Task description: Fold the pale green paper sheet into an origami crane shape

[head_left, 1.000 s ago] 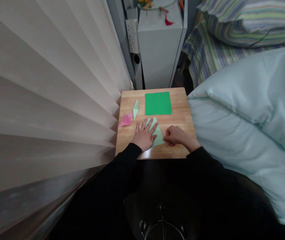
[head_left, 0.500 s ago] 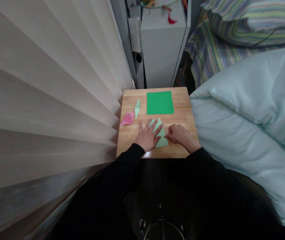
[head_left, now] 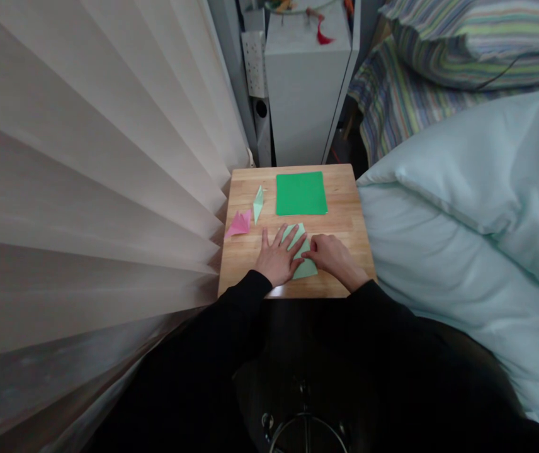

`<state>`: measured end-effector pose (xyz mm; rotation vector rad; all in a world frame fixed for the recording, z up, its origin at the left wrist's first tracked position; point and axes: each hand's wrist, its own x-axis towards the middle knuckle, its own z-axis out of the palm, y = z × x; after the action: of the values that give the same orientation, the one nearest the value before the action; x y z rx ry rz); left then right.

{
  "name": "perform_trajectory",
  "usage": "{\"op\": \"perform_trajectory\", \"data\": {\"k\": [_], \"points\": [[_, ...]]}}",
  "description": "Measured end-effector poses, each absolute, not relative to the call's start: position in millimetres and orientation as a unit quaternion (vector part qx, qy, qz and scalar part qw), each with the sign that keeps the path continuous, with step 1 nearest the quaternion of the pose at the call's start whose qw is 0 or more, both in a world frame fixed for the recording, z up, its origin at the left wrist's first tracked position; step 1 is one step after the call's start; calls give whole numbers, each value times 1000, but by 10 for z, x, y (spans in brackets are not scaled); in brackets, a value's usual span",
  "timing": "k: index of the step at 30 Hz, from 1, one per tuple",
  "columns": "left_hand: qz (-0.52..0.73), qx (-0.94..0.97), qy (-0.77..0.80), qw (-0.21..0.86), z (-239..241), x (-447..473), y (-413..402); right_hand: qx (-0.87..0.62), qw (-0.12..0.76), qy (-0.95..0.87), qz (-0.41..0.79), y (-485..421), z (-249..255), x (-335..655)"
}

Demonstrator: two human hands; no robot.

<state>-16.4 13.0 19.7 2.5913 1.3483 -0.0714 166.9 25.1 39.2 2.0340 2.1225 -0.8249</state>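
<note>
paper: I see a pale mint-green paper sheet folded into a triangle [head_left: 308,266], flat on the small light wooden table [head_left: 241,261], centre of frame, near the table's lower edge
paper look: matte, one colour; apex points to the top of the frame, wide base toward the bottom; a crease line shows between the two hands; its left part is covered by fingers
left hand [head_left: 276,259]: laid flat, palm down, fingers spread apart, fingertips on the triangle's left half, nothing gripped
right hand [head_left: 330,255]: knuckles up, fingers curled in, tips touching the triangle's right edge; I can't tell from here whether it pinches the paper or only presses it
hands: close together, the paper between and under them
sleeves: black, both arms coming in from the bottom of the frame
above the paper: dark green square paper sheet [head_left: 301,193], flat, unfolded, near the triangle
left of that: small mint-green folded paper spike [head_left: 257,204]; just beside it, at the table's left edge, a pink folded paper piece [head_left: 238,224]
surroundings: beige pleated curtain [head_left: 85,189] fills the left; pale blue duvet [head_left: 468,214] on the right
</note>
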Motion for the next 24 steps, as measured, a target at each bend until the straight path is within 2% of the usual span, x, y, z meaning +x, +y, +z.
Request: {"op": "perform_trajectory", "data": {"k": [11,17,24], "points": [[-55,873,469,123,229,-356,68,677,68,691,-242,183,437,1621],[-58,870,469,142,255,-335,96,640,34,733,-226,158,498,1438],[-74,875,445,175,254,-335,189,657,16,719,-225,150,335,1380]]}}
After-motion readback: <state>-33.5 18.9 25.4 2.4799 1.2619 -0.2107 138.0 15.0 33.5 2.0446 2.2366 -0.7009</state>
